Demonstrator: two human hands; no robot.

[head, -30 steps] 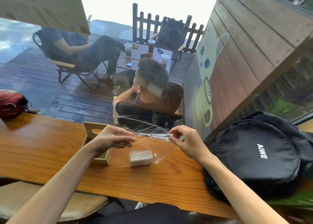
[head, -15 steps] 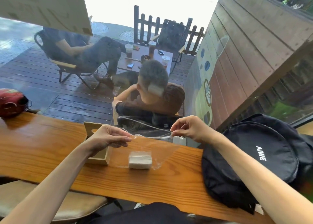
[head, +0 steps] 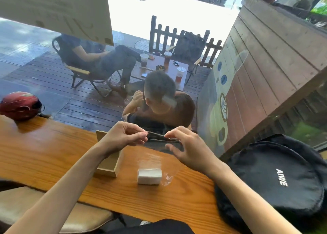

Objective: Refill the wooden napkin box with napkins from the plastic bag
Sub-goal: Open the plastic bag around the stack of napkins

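On the table (head: 53, 154) before me, the napkin stack (head: 149, 176) lies inside the plastic bag (head: 159, 161), just right of the wooden box (head: 109, 163); the backpack (head: 276, 177) sits far right, the helmet (head: 19, 105) far left.

White capital letters "AIWE" stand on the round black fabric backpack (head: 276, 177), lying just right of the right hand (head: 190, 150). Faint marks on the pale hanging sign board (head: 56, 8), above the left hand (head: 122, 139), cannot be read.

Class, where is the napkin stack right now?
The napkin stack lies inside the plastic bag on the table, just right of the wooden box.
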